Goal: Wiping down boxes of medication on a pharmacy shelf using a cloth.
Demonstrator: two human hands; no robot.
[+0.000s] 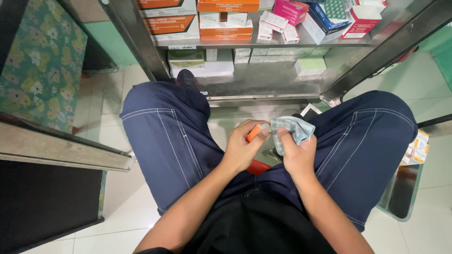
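Both hands meet between the knees: the left hand (242, 149) pinches a small orange box (254, 132), the right hand (296, 153) is closed round a pale blue cloth (293, 129). A hard wipe could knock the lightly held box onto the tiled floor (117, 221).

1. You have a metal shelf (263, 80) far ahead, stacked with orange boxes (226, 19) and pink boxes (292, 9).
2. A floral cushion (42, 61) lies far left.
3. White floor tiles (423, 94) spread right.
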